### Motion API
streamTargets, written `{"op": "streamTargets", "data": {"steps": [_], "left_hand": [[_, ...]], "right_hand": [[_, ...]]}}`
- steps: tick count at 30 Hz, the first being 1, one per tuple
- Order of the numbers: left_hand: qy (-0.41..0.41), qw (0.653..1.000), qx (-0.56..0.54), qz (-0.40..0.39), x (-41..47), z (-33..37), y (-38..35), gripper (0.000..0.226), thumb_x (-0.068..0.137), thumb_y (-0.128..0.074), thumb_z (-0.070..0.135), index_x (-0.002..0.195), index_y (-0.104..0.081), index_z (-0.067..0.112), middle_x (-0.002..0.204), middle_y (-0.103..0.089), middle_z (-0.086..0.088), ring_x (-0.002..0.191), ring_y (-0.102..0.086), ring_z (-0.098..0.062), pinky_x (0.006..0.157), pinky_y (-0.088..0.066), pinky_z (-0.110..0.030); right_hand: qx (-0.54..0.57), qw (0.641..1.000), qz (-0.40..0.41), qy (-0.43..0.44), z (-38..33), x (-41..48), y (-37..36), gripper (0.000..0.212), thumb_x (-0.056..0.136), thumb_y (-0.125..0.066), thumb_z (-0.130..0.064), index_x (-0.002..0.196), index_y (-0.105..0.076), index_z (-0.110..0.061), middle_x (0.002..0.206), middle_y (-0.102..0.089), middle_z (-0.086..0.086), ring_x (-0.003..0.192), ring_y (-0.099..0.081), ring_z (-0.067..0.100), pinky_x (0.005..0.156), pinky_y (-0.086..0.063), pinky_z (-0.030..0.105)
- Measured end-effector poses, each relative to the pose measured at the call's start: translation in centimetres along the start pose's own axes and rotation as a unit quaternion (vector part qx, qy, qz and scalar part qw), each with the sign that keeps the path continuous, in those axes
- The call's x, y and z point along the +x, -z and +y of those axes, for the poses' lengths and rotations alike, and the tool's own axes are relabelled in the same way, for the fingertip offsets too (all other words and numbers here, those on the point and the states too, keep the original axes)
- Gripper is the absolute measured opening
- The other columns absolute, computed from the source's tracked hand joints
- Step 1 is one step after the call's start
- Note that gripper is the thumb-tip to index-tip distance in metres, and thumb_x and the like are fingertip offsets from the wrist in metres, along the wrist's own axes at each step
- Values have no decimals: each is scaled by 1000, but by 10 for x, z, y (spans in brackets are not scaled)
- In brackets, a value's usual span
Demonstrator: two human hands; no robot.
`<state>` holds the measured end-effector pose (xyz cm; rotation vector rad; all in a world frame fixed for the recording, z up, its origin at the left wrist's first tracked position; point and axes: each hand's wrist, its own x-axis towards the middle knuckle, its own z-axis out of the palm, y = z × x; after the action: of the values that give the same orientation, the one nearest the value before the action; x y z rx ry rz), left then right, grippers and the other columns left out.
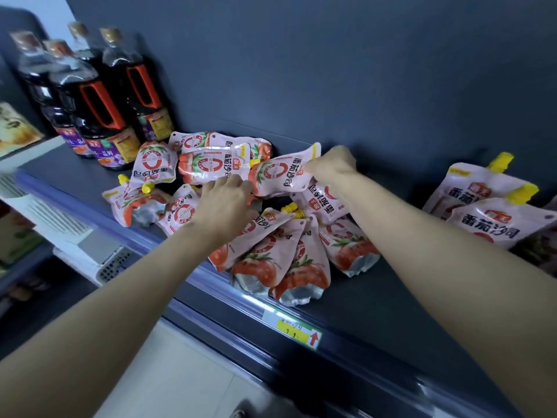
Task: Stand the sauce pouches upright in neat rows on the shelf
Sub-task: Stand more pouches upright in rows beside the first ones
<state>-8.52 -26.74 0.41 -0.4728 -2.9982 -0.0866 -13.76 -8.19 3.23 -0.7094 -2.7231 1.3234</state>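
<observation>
A jumbled heap of pink tomato sauce pouches (271, 245) with yellow caps lies on the dark shelf (376, 297). One pouch (281, 176) is lifted sideways above the heap. My right hand (331, 165) pinches its top end near the cap. My left hand (227, 203) curls round its lower end, over the heap. Two more pouches (482, 212) stand upright at the right, one in front of the other.
Three or more dark soy sauce bottles (99, 110) with red handles stand at the shelf's back left. A yellow price tag (297, 330) sits on the shelf's front rail. Bare shelf lies between the heap and the upright pouches. Lower shelves show at the left.
</observation>
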Motion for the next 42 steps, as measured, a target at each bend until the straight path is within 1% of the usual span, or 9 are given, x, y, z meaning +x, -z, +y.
{"op": "streamTargets", "data": {"steps": [2,5,9,11,20,24,31,37,42], "left_hand": [[-36,999,-27,-22,8,3,-3,48,85,-59,36,125,-50,13,121,-55,-11,111,-50,-32,96,-36,-44],[-87,991,-71,-71,21,3,-8,46,83,-62,34,125,-52,17,120,-56,-9,107,-52,-30,90,-40,-39],[-129,974,-100,-158,41,-1,-11,43,86,-60,25,127,-52,17,125,-58,-8,107,-54,-27,88,-45,-36],[-144,957,-125,-216,51,-4,-11,45,87,-59,24,131,-49,17,131,-55,-6,113,-53,-25,92,-43,-34],[-223,903,-55,-363,84,-5,-11,52,91,-54,27,139,-37,19,144,-43,-2,127,-44,-23,106,-34,-36],[-228,903,-61,-358,94,-8,-17,55,84,-62,34,133,-42,21,134,-51,-1,115,-51,-23,101,-42,-43],[-256,918,-56,-298,98,-5,-28,50,70,-75,43,109,-62,15,107,-63,-1,92,-57,-20,76,-46,-29],[-271,917,-49,-289,99,-1,-24,33,73,-74,37,94,-67,12,93,-65,-4,84,-60,-20,72,-49,-30],[-261,924,-71,-270,94,4,-13,22,68,-78,28,71,-67,10,68,-59,-1,65,-54,-18,60,-43,-28]], "right_hand": [[-47,997,40,50,-11,-4,9,9,81,-60,-18,79,-60,-9,94,-67,12,90,-66,30,67,-49,30],[-101,987,68,108,-17,-11,21,28,80,-57,-11,55,-42,-12,74,-52,8,72,-52,29,57,-37,27],[-158,969,99,159,-20,-28,33,8,80,-57,-8,75,-63,-9,84,-63,10,78,-59,32,61,-45,30],[-174,962,126,168,-23,-37,38,14,81,-57,-7,89,-68,-10,93,-67,10,85,-62,33,67,-51,32],[-212,933,254,140,-21,-72,56,23,80,-48,-1,90,-62,-17,93,-66,8,76,-53,26,62,-39,29],[-221,933,262,112,-13,-88,62,25,81,-48,-2,94,-64,-16,97,-67,10,83,-57,29,64,-39,30],[-240,928,273,75,-1,-115,70,9,85,-57,-13,91,-64,-14,96,-68,11,87,-63,32,62,-42,31],[-271,908,319,18,8,-136,107,19,86,-61,-32,90,-66,-15,96,-69,11,96,-61,34,85,-43,37],[-327,893,307,-39,37,-134,128,15,86,-57,-18,94,-68,-11,100,-68,14,98,-61,35,79,-40,32]]}}
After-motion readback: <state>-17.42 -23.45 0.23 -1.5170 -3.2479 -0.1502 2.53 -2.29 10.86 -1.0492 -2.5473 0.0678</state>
